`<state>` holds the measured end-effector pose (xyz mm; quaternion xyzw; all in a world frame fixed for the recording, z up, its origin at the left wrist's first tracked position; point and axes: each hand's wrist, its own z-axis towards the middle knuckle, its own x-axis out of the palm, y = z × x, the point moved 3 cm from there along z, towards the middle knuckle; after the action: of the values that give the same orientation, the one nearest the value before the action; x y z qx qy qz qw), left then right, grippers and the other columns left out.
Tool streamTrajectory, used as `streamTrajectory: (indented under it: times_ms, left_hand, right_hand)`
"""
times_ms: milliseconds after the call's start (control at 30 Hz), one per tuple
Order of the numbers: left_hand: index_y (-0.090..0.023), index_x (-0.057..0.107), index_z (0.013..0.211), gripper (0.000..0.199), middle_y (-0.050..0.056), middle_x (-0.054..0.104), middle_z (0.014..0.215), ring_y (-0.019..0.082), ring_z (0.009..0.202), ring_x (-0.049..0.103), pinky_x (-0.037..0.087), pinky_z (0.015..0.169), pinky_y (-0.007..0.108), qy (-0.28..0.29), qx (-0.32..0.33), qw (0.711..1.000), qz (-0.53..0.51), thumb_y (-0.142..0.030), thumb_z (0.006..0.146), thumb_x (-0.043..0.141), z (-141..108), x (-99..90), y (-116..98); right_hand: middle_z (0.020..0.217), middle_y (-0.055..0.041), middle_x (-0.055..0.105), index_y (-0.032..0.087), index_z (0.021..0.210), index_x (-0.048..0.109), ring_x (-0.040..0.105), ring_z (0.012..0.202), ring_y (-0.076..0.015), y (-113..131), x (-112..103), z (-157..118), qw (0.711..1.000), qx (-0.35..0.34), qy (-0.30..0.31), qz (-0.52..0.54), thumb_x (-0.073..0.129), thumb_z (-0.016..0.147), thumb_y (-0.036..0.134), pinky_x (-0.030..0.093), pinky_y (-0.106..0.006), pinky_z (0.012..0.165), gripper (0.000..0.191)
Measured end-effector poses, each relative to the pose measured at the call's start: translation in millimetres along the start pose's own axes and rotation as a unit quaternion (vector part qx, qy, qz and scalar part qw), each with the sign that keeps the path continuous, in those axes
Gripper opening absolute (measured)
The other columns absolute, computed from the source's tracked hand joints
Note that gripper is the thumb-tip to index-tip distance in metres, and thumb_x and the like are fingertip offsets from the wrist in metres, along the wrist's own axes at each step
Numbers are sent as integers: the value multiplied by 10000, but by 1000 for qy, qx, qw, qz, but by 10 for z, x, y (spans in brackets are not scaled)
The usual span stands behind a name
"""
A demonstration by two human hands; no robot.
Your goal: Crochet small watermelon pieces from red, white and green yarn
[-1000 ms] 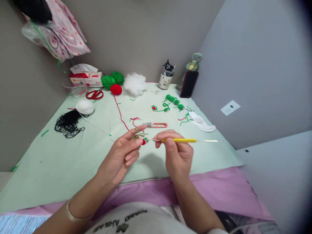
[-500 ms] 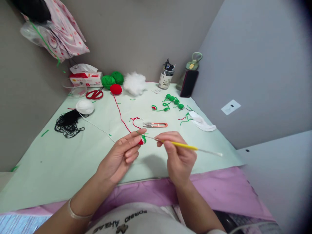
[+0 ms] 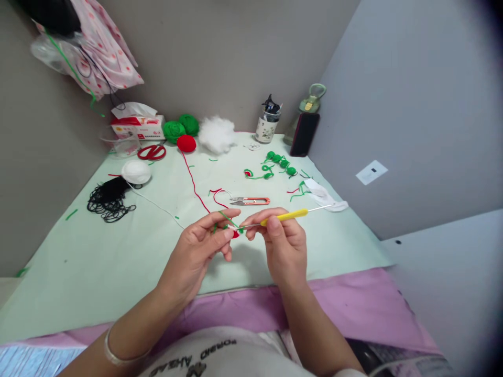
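Between the thumb and fingers of my left hand is a small crochet piece in red, white and green. A strand of green yarn runs over the left index finger to it. My right hand grips a crochet hook by its yellow handle, and the metal tip meets the piece's green edge. Just beyond the hands lie orange-handled thread snips. Red yarn from a red ball and white yarn from a white ball lead toward the left hand.
Black yarn lies at left, with red scissors behind it. Green yarn balls, white stuffing, a pen cup and a phone line the back. Small green crochet balls and white pieces lie at right.
My right hand has come closer to the left, and the hook's rear end now tilts upward. The crochet piece has shifted slightly right and is turned; more green strand shows over the left fingers.
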<state>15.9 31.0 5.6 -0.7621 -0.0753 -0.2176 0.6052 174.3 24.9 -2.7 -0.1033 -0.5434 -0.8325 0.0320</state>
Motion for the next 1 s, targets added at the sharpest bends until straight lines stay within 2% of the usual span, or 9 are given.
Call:
streamTrajectory:
  times_ms: [167, 300, 400, 467, 533, 600, 667, 867, 1000]
  left_hand:
    - [-244, 831, 1093, 254, -6, 649, 814, 94, 597, 553, 502, 595, 231, -23, 44, 998, 47, -220, 842, 808, -8, -34, 36]
    - [-252, 823, 1101, 292, -25, 624, 777, 94, 613, 568, 514, 594, 203, -60, 86, 992, 66, -212, 812, 845, -21, -24, 83]
    - [-242, 787, 1191, 425, -44, 592, 743, 59, 524, 466, 444, 463, 158, -38, 34, 999, -18, -206, 776, 873, -2, 11, 95]
    - [-199, 774, 1215, 447, -81, 492, 634, 27, 449, 315, 353, 395, 127, 4, -43, 995, -86, -196, 779, 872, 19, 31, 89]
    - [-148, 783, 1186, 401, -111, 390, 566, 17, 437, 199, 279, 369, 106, 22, -86, 989, -121, -183, 794, 861, 35, 23, 58]
    - [-142, 789, 1176, 374, -106, 406, 576, 8, 439, 178, 251, 367, 99, 14, -79, 989, -123, -177, 809, 852, 43, -3, 18]
    - [-171, 795, 1174, 373, -76, 503, 654, -11, 430, 219, 256, 370, 100, 9, -64, 993, -98, -185, 807, 857, 37, -10, 0]
    - [-230, 817, 1124, 390, -29, 631, 850, -34, 431, 364, 316, 396, 105, -5, -26, 999, -43, -231, 746, 912, 6, 46, 45]
    - [-192, 815, 1131, 404, -77, 515, 649, -17, 419, 261, 291, 376, 97, 24, -67, 993, -98, -194, 737, 907, 40, 50, 83]
  right_hand:
    - [936, -54, 772, 225, 1020, 721, 720, 763, -166, 138, 30, -74, 983, -109, 19, -147, 504, 1063, 258, 620, -331, 705, 223]
    - [979, -81, 773, 240, 1195, 681, 730, 881, -212, 161, 107, -166, 908, -278, 61, -307, 519, 1026, 144, 618, -362, 744, 253]
    - [1024, -101, 768, 242, 1211, 710, 725, 946, -229, 137, 145, -204, 854, -348, 48, -383, 619, 969, 99, 613, -356, 770, 296]
    - [1047, -98, 762, 258, 1199, 727, 722, 975, -226, 132, 135, -188, 872, -330, 39, -358, 619, 973, 97, 613, -361, 793, 298]
    - [1013, -81, 762, 264, 1150, 740, 720, 922, -209, 128, 89, -140, 927, -259, 18, -270, 572, 1009, 127, 610, -366, 773, 259]
    - [928, -58, 752, 249, 1063, 752, 701, 793, -184, 109, 40, -84, 973, -171, -9, -154, 543, 1036, 183, 597, -351, 699, 221]
    - [885, -46, 739, 236, 986, 761, 670, 721, -163, 79, 25, -41, 991, -108, -17, -79, 555, 1040, 226, 572, -328, 648, 213]
    - [964, -50, 775, 254, 1069, 765, 708, 878, -187, 93, 72, -71, 971, -165, 17, -174, 585, 1018, 157, 587, -343, 750, 210]
    - [1043, -84, 771, 277, 1169, 754, 711, 964, -213, 163, 104, -145, 896, -294, 54, -330, 622, 968, 73, 595, -354, 787, 315]
